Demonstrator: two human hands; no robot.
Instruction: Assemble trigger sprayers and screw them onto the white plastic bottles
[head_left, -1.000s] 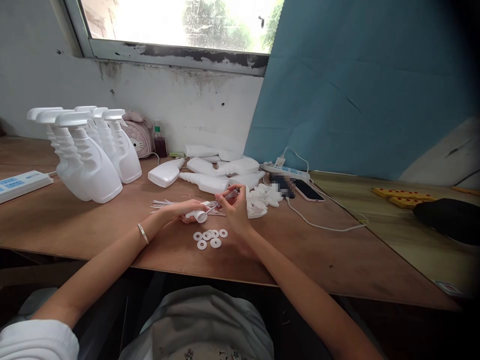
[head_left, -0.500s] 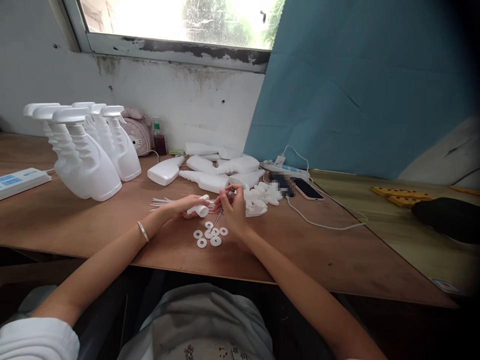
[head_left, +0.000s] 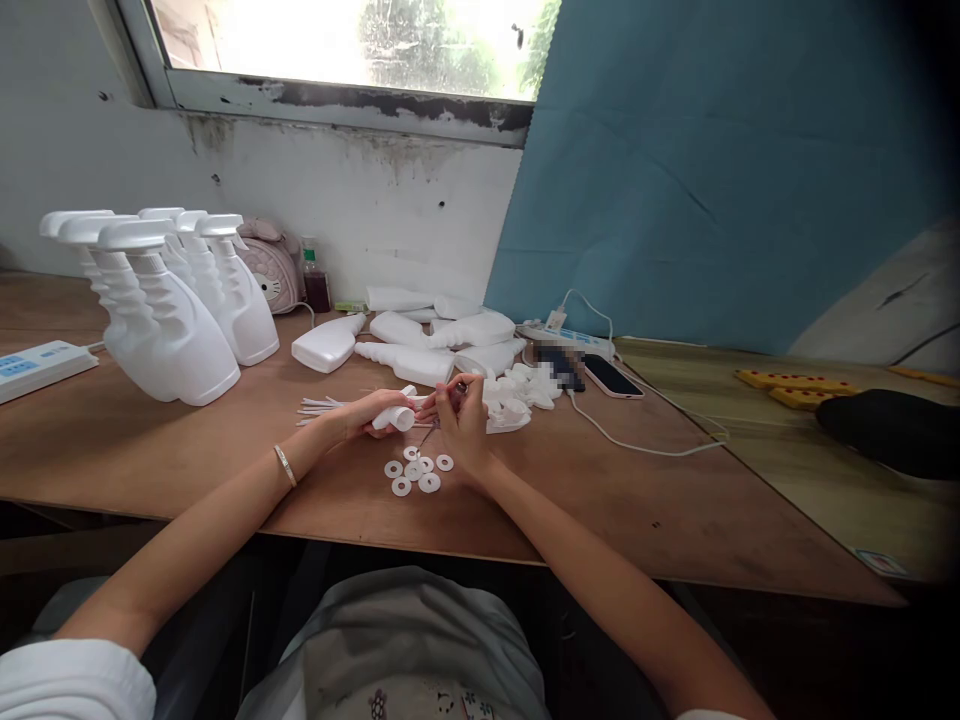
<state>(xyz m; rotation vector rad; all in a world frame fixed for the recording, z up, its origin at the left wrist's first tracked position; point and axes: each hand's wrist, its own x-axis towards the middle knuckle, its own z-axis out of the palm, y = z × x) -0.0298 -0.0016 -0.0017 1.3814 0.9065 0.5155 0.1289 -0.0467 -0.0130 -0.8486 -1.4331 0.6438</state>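
Observation:
My left hand (head_left: 380, 411) is closed around a white spray trigger head (head_left: 401, 419), whose round open end faces toward me. Close beside it, my right hand (head_left: 463, 415) grips a thin metal-shafted tool (head_left: 430, 432) with a darkish handle partly hidden by the fingers. The tool's shaft slants down and left over several flat white ring washers (head_left: 413, 471) lying on the table. Whether its tip touches a washer, I cannot tell. Several thin white tubes (head_left: 319, 408) lie just left of my left hand. White plastic parts (head_left: 525, 390) are heaped right of my right hand.
White spray bottles (head_left: 187, 340) with trigger heads stand at the left near a power strip (head_left: 45, 368). Headless white bottles (head_left: 409, 362) lie in a pile at the back. A phone (head_left: 613, 377) and cables lie to the right on the brown table (head_left: 570, 500).
The tool in my right hand has shifted slightly, its shaft now less steep above the washers. My left hand keeps its hold on the trigger head. The whole view has moved a little.

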